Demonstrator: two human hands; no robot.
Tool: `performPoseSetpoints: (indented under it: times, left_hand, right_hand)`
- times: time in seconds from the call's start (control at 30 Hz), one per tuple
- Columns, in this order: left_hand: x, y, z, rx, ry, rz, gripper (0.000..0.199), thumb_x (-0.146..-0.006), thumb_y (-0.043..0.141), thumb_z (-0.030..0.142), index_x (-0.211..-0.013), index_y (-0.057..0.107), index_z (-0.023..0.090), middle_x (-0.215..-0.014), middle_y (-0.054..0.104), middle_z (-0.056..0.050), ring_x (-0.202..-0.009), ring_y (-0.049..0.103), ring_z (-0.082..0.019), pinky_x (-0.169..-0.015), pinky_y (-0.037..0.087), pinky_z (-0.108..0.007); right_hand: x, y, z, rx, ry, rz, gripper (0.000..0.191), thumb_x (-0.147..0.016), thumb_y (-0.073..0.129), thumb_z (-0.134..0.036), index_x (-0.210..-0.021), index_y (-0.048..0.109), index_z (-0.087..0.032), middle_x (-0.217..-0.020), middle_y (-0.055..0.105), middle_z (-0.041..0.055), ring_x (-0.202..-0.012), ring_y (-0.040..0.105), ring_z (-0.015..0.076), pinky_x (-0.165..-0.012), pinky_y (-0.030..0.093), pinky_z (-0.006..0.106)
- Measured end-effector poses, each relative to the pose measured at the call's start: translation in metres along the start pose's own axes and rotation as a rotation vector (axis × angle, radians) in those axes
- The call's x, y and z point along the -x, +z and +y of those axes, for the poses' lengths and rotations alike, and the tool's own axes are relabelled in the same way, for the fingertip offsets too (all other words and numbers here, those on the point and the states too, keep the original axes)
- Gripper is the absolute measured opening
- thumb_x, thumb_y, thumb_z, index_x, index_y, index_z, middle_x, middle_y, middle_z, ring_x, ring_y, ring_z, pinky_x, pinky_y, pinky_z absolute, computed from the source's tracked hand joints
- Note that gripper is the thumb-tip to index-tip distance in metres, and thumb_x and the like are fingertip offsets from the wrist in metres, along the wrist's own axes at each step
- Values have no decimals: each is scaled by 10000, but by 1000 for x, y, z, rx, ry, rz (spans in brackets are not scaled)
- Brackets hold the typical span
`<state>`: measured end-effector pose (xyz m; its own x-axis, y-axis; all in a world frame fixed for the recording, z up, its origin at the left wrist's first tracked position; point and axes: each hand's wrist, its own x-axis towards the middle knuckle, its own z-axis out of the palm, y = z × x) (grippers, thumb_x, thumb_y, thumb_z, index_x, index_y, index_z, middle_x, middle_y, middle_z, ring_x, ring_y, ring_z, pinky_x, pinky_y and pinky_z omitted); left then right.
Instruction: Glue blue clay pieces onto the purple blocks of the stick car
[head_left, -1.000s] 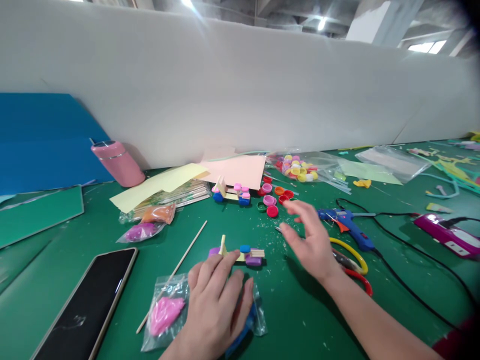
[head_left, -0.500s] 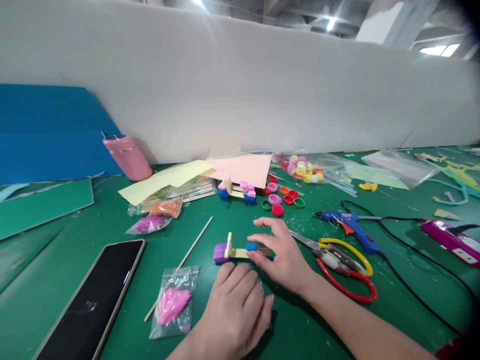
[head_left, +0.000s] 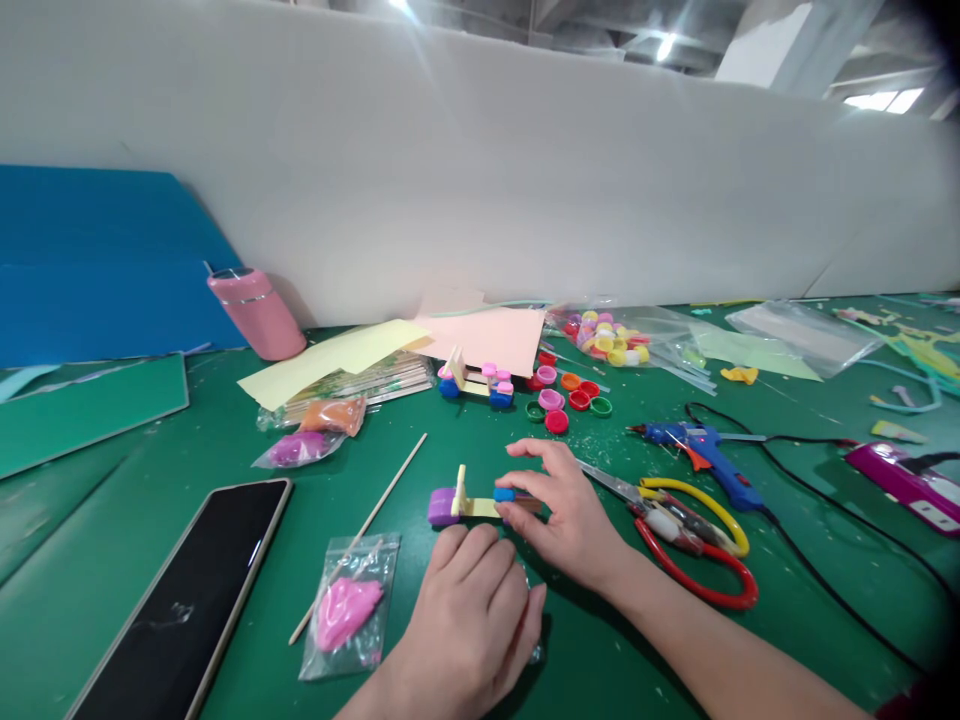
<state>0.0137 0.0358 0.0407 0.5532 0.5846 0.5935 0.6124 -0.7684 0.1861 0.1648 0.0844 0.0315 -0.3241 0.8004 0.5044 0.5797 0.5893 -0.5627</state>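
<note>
A small toy car (head_left: 480,508) with a pale yellow strip body, a purple clay end and an upright yellow piece lies in front of me. My right hand (head_left: 559,505) reaches over its right end, thumb and a finger on either side of the blue part. The index finger is raised and apart. My left hand (head_left: 476,605) is closed in a fist on the table just in front of the car. A bit of clear plastic shows beneath its right side; what the fist holds is hidden. Farther back stands a second toy car (head_left: 476,385) with blue and pink parts.
Left are a phone (head_left: 180,600), a wooden stick (head_left: 390,490) and a bag of pink clay (head_left: 349,610). Right lie scissors (head_left: 697,570) and a blue glue gun (head_left: 705,460) with its cord. Coloured bottle caps (head_left: 577,400) and paper sheets (head_left: 487,335) lie behind; a pink bottle (head_left: 259,315) leans at back left.
Both hands and the toy car hold nearly the same position. The whole view has shifted very slightly.
</note>
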Motion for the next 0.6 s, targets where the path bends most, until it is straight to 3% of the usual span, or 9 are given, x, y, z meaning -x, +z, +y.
performPoseSetpoints:
  times: [0.3,0.4,0.5,0.6]
  left_hand:
    - [1,4,0,5,14,13,126,-780,499,138,-694,590,147,-690,626,-52,-715,533,-199,-645,381,-355]
    - [0,2,0,20,28,35,110,-765,514,127,-687,591,144,-680,634,-54,-697,539,-199,-633,377,-349]
    - [-2,-7,-2,23,40,111,72,-746,538,116,-723,599,148,-690,648,-46,-697,548,-192,-645,384,-342]
    - [-3,-22,-9,-25,-5,249,50,-722,565,117,-726,585,162,-693,655,-50,-717,555,-202,-652,394,-346]
  right_hand:
    - [1,-1,3,20,-4,-29,254,-767,607,-281,-999,633,-179,-1132,508,96,-1067,455,228,-899,400,381]
    - [2,-4,3,33,-7,-71,397,-740,632,-346,-1089,593,-162,-1151,502,103,-1075,448,228,-919,377,370]
    - [3,-11,3,73,23,-184,600,-686,663,-428,-1199,510,-157,-1142,517,100,-1051,456,237,-922,367,384]
    - [5,-19,3,146,48,-303,588,-663,685,-406,-1174,520,-168,-1085,557,78,-987,478,231,-887,381,378]
